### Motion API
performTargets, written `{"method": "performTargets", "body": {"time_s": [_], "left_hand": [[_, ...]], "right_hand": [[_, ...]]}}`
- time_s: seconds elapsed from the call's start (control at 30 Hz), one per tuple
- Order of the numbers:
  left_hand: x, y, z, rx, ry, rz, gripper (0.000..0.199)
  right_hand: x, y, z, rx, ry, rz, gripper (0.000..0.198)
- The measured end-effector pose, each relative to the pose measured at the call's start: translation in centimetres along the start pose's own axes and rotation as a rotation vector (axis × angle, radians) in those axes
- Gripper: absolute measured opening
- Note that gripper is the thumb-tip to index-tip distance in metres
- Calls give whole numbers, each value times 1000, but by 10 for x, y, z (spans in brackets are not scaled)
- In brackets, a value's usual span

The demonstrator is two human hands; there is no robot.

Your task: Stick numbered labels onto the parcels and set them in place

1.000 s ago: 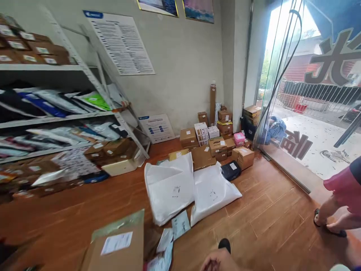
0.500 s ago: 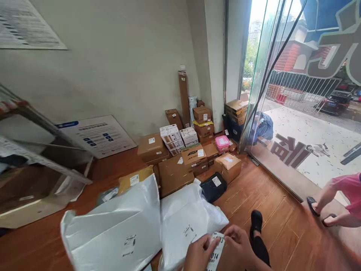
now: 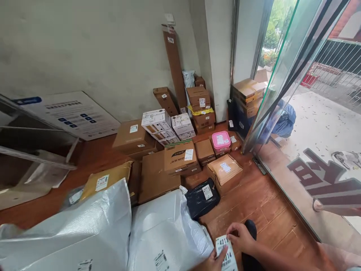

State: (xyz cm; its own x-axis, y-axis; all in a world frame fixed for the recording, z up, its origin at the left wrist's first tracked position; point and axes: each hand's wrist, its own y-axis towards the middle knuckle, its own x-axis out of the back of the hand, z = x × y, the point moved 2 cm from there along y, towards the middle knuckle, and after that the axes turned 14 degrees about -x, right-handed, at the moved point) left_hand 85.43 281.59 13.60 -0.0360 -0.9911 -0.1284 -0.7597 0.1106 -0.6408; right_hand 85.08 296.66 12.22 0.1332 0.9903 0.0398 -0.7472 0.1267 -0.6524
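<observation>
While pinched at both ends, label strip [image 3: 226, 254] between left hand [image 3: 216, 261] and right hand [image 3: 241, 237].

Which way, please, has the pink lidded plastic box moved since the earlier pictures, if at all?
No. The pink lidded plastic box sits in the same spot in front of the yellow-taped carton stack; only the camera's view has shifted.

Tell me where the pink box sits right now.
In the head view the pink box sits on the floor right of centre, among the brown cartons near the glass door, just behind the labelled carton and beside a small brown carton.
</observation>
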Motion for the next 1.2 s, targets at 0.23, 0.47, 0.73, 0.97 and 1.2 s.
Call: {"method": "performTargets", "body": {"time_s": [0.23, 0.47, 0.73, 0.97, 1.2], "left_hand": [[-31, 136, 52, 192, -243, 48, 44], [-19, 293, 110, 10, -60, 78, 59], [-33, 386, 133, -78, -69, 432, 49], [-25, 382, 150, -202, -125, 365, 41], [-9, 378, 184, -210, -16, 262, 51]], "right_hand": [[42, 148, -43, -11, -70, 8, 20], [42, 284, -109, 107, -82, 9, 21], [82, 383, -127, 349, -41, 118, 29], [72, 396, -128, 326, 86, 278, 40], [59, 395, -163, 422, 57, 331, 32]]}}
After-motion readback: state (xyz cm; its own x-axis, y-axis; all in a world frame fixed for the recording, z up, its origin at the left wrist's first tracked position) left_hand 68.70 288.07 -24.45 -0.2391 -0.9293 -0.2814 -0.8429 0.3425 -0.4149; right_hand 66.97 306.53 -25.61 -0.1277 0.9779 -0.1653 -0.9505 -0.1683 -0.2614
